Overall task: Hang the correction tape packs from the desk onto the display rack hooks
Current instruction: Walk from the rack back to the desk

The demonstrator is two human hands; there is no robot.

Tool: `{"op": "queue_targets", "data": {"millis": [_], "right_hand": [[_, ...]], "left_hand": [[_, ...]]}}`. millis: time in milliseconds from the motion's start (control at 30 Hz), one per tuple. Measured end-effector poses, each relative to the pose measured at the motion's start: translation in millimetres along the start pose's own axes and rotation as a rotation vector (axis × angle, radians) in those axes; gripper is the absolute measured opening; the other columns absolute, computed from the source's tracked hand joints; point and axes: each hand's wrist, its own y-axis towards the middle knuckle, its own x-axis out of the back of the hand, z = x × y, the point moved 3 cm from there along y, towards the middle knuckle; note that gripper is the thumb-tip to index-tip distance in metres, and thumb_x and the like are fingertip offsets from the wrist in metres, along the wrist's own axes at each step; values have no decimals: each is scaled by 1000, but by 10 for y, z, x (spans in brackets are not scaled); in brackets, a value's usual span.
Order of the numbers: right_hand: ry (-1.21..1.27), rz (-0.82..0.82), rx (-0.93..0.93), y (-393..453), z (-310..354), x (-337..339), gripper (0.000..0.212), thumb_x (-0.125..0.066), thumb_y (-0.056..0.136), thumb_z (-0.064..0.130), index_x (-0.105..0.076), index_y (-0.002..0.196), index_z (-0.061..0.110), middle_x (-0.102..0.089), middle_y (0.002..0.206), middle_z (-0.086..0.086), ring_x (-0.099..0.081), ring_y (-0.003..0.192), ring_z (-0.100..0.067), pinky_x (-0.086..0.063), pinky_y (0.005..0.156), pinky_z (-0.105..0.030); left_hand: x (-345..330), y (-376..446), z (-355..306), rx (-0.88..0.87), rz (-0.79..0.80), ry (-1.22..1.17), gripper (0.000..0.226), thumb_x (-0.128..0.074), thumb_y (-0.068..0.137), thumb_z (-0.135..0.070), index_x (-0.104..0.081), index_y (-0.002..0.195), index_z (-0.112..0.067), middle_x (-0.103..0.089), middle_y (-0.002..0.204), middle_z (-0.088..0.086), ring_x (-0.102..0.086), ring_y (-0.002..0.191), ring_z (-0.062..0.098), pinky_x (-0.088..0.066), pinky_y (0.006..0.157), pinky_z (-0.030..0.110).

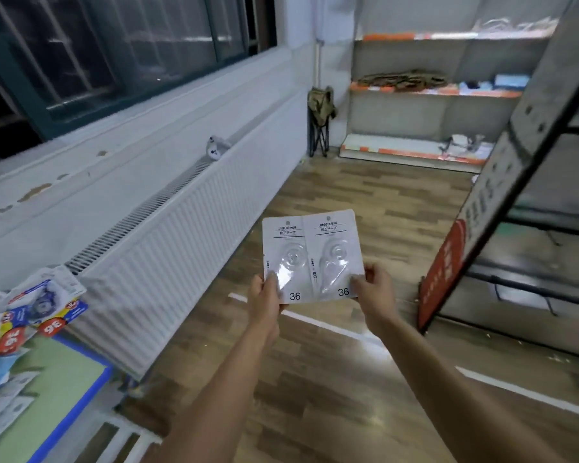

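Packs held up over the floor: your left hand (264, 295) pinches the left pack (283, 259) by its bottom corner, your right hand (373, 289) pinches the right pack (335, 252), edges touching. More packs (30, 309) lie on the desk's (64, 379) far corner; the rack (502, 182) stands right.

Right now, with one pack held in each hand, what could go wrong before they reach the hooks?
1. The left hand and right hand pinch the two white packs only at their bottom corners, above the floor, so one may slip and fall.
2. More packs lie at the edge of the desk and might slide off.
3. The view is blurred, so the small hang holes could miss a hook.
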Motion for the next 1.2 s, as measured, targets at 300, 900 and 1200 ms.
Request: {"op": "queue_targets", "data": {"millis": [300,900,1200], "right_hand": [[-52,-260,90,-145,430,2196,14,-60,82,5,-58,94,11,-64,86,-7,-58,79,-20,-49,73,-38],[93,-529,209,473,1079,4655,19,-62,85,10,-55,102,16,-61,81,0,-56,65,-12,-46,60,-24],[119,-595,294,1300,1571,5375,25,-70,83,32,-51,97,26,-63,93,0,-63,77,-11,-51,61,-24]], "left_hand": [[-1944,-978,314,6,341,-26,30,-67,86,-42,-59,92,-14,-72,80,0,-70,69,14,-51,49,25],[-4849,-1620,251,-174,733,97,33,-74,80,-38,-64,101,-14,-73,94,0,-68,89,18,-56,73,32],[-6179,-1496,-42,-262,837,118,45,-69,83,-44,-59,116,-16,-67,109,6,-65,95,14,-51,71,24]]}}
